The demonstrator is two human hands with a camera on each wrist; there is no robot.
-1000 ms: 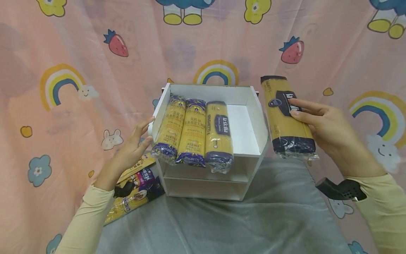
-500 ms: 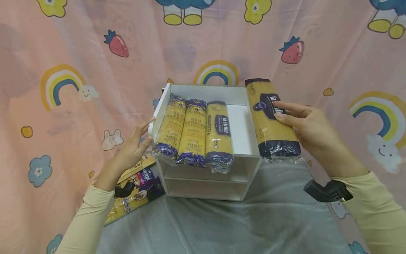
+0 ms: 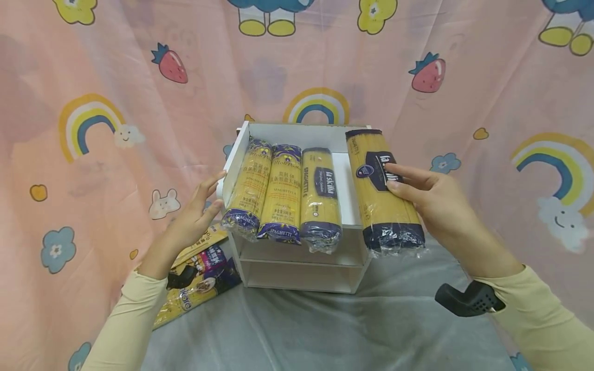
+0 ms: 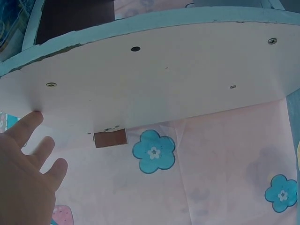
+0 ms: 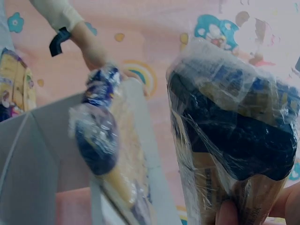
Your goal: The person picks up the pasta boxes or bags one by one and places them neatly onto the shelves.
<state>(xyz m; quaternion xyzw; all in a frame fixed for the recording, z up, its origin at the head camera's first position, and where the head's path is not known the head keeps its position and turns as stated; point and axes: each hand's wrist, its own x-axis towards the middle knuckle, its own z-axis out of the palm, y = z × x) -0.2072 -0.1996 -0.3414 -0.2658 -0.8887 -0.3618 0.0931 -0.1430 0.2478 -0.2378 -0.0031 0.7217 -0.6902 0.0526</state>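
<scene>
My right hand (image 3: 441, 211) grips a spaghetti pack (image 3: 382, 203) with dark blue ends, tilted above the right part of a white shelf unit's (image 3: 299, 132) top tier. The right wrist view shows the pack's crinkled clear end (image 5: 225, 117) near the camera, with fingertips at its lower edge. Two yellow spaghetti packs with purple ends, one at left (image 3: 247, 183) and one beside it (image 3: 280, 193), lie on that tier. A "la sicilia" spaghetti pack (image 3: 320, 198) lies to their right. My left hand (image 3: 185, 226) touches the unit's left side panel (image 4: 164, 70), fingers extended.
Other yellow pasta bags (image 3: 199, 288) lie on the grey cloth (image 3: 287, 330) left of the unit. Two lower tiers (image 3: 301, 275) face me. A pink patterned curtain (image 3: 209, 103) hangs behind. The held pack partly hides the unit's right side.
My right hand has carried the spaghetti pack leftward and slightly down, from beside the unit to over the top tier's right part. The left hand has stayed in place.
</scene>
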